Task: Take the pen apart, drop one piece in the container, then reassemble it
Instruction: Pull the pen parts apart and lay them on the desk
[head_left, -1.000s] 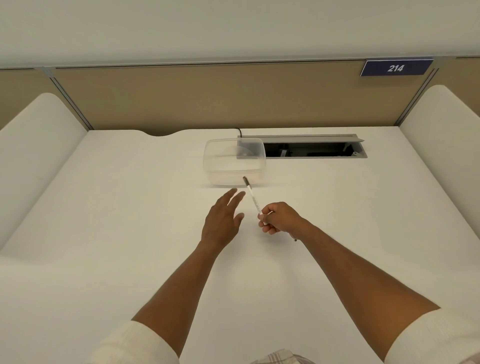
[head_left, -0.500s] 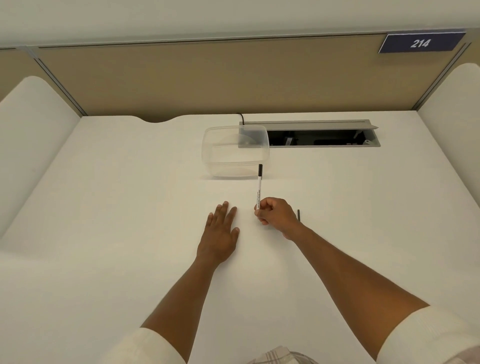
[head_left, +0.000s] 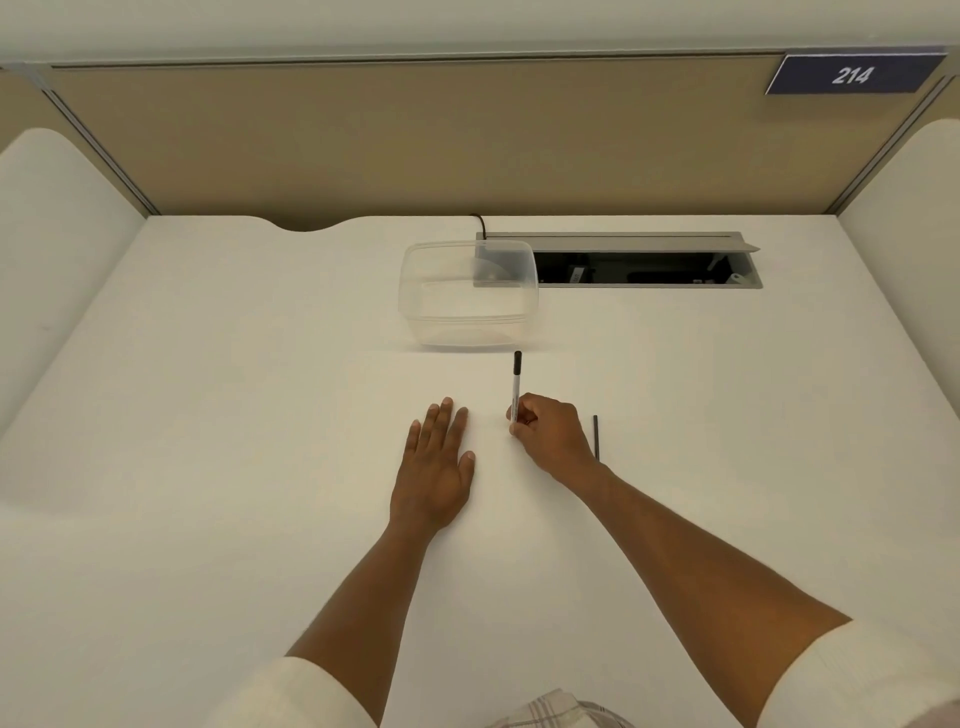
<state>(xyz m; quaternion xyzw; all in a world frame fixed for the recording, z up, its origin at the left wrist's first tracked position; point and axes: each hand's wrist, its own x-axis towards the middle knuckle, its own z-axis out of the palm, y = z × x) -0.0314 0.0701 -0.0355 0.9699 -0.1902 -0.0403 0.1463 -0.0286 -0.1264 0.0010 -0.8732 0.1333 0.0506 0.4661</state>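
A slim white pen (head_left: 516, 383) with a black far end points away from me toward the container. My right hand (head_left: 551, 432) is closed around its near end, low on the white desk (head_left: 208, 415). A thin black stick (head_left: 596, 437), perhaps a pen piece, lies on the desk just right of that hand. My left hand (head_left: 435, 467) rests flat on the desk, fingers spread, holding nothing, left of the pen. The clear plastic container (head_left: 467, 299) stands beyond the pen tip; I see nothing inside it.
An open cable slot (head_left: 644, 270) with a grey flap is recessed in the desk right of the container. A tan partition (head_left: 467, 145) closes the back, with a blue sign reading 214 (head_left: 852, 75). White side panels flank the desk.
My left hand has come down from raised to flat on the desk. The pen swung from tilted left to pointing straight away. The black stick came into view right of my right hand.
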